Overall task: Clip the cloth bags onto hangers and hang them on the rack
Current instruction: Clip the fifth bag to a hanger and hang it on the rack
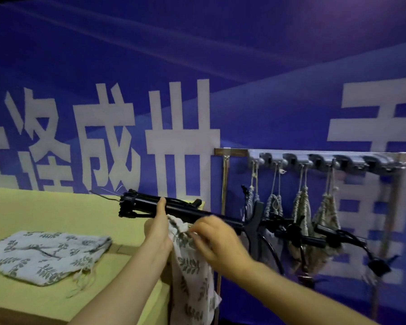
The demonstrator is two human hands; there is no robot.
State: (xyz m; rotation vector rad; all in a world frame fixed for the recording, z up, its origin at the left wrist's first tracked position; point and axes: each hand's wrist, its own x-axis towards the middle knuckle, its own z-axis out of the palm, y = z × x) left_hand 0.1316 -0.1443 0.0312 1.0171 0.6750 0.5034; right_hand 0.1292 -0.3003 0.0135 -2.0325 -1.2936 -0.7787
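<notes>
Hands work a leaf-print cloth bag (190, 266) hanging beneath a black hanger (181, 208) near the table edge; left hand (158, 231) grips the hanger's bar; right hand (217, 241) pinches the bag's top edge; second bag (45, 256) lies left on the table (56, 214); rack (232, 151) stands far right.

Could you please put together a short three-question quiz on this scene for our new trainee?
1. True or false: the left hand grips the black hanger.
2. Where does the spare leaf-print bag lie? A on the table; B over the hanger; C on the floor.
3. Fill in: the right hand pinches the ___ edge of the hanging bag.
Key: 1 true; 2 A; 3 top.
</notes>
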